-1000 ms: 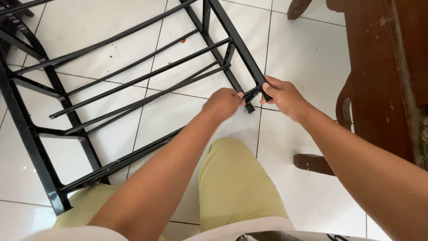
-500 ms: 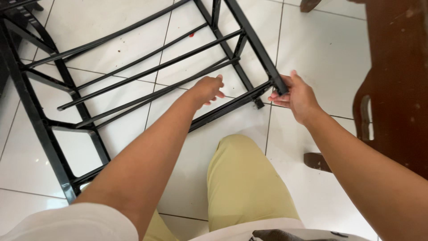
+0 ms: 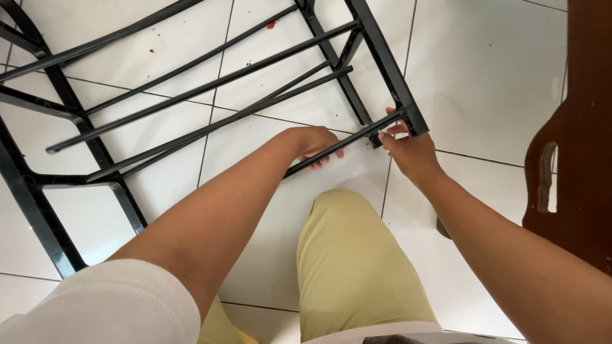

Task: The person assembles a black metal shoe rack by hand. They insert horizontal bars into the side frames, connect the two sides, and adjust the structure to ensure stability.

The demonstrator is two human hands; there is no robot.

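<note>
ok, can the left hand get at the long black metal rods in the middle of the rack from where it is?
Probably yes. The left hand grips the nearest black rod; the middle rods lie just beyond over bare white tile floor, nothing between.

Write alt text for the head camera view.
Two bare hands grip the near rod of a black metal rack lying on white floor tiles: the left hand mid-rod, the right hand at the corner. A brown wooden chair stands at right.

One black metal rack (image 3: 210,83), two hands, one wooden chair (image 3: 574,159).
</note>
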